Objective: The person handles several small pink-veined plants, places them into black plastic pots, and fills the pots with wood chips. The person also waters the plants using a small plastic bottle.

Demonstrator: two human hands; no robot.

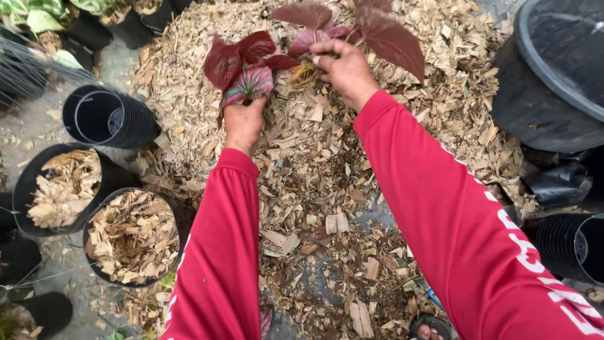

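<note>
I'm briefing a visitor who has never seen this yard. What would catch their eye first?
The dark red leafy plant held up by the left hand and right hand at top centre, over a pile of pale wood chips. At left, black pots filled with chips.

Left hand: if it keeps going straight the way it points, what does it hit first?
The left hand already grips a red-leaved plant; straight beyond lies the wood-chip pile, though depth is hard to judge.

This is an outdoor plant nursery or potting yard. A big heap of dry chips [302, 189] covers the ground; left of the heap stand black pots [132, 236] filled with chips and a stack of empty pots [107, 116], right of it a large black tub [553, 75].
</note>
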